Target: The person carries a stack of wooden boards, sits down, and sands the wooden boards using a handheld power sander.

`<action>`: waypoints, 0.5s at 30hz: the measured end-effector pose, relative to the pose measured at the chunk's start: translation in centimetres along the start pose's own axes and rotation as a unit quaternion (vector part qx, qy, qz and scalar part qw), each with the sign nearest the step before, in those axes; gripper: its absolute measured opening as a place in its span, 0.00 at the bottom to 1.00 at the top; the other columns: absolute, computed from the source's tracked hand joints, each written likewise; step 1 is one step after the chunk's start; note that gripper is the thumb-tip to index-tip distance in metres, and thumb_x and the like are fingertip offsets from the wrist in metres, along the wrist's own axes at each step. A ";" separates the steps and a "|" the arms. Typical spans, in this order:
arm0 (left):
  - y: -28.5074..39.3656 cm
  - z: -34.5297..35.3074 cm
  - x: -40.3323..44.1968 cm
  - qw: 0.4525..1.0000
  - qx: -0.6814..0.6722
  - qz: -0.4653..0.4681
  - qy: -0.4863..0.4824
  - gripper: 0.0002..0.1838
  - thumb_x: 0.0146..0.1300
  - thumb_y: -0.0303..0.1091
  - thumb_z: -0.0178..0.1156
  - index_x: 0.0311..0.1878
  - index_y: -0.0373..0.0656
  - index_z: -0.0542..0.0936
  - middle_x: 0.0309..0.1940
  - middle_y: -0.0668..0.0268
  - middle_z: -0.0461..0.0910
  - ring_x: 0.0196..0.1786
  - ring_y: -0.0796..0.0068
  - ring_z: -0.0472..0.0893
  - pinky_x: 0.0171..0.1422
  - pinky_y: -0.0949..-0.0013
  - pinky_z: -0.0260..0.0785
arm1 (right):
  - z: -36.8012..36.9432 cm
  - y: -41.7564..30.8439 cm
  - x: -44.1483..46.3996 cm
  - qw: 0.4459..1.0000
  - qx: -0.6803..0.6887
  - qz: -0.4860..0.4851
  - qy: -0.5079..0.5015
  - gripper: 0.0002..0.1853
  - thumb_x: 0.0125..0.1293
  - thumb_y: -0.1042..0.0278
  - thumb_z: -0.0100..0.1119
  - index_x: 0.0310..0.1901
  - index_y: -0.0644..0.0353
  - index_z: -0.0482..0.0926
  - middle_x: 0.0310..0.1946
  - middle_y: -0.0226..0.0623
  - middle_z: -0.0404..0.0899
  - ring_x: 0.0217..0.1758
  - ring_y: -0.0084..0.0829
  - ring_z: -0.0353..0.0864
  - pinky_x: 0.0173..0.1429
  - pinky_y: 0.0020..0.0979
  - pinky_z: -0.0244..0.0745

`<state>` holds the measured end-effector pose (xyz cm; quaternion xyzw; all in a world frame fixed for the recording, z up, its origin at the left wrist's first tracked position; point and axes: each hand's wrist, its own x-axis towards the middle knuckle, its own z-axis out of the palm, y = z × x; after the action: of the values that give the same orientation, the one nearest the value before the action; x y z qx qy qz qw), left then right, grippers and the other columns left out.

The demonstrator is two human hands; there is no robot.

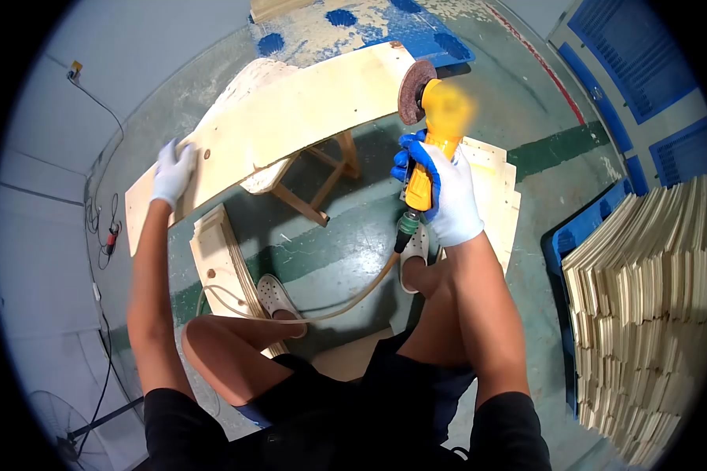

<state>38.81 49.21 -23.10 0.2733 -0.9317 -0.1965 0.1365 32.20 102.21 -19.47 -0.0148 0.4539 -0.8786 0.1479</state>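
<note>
A pale wall (59,145) is running along the left side, carrying a yellow socket (75,67) and a dark cable (108,108). A fan (51,432) is occupying the lower left. The floor (503,106) is displaying worn grey-green paint, with dark green bands (562,153) and a red line (539,59) crossing it. A dust-coated blue platform (377,30) is lying at the far side. Blue panels (624,55) are lining the upper right. Light is casting shadows on the floor.

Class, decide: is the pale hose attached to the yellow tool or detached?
Attached: the pale hose meets the green-and-black fitting below the yellow tool.
</note>
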 end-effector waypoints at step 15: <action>-17.7 -6.9 -11.0 0.965 -0.056 -0.240 0.087 0.37 0.79 0.61 0.49 0.54 0.27 0.83 0.44 0.46 0.87 0.47 0.54 0.85 0.55 0.57 0.72 | -2.1 0.9 6.1 0.935 -0.336 -0.076 0.087 0.13 0.66 0.70 0.68 0.49 0.64 0.77 0.32 0.33 0.81 0.30 0.23 0.82 0.36 0.28 0.82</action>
<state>58.30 39.69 -26.45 0.4969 -0.8108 -0.2509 0.1809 26.22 101.69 -22.13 -0.0217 0.7312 -0.6813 0.0277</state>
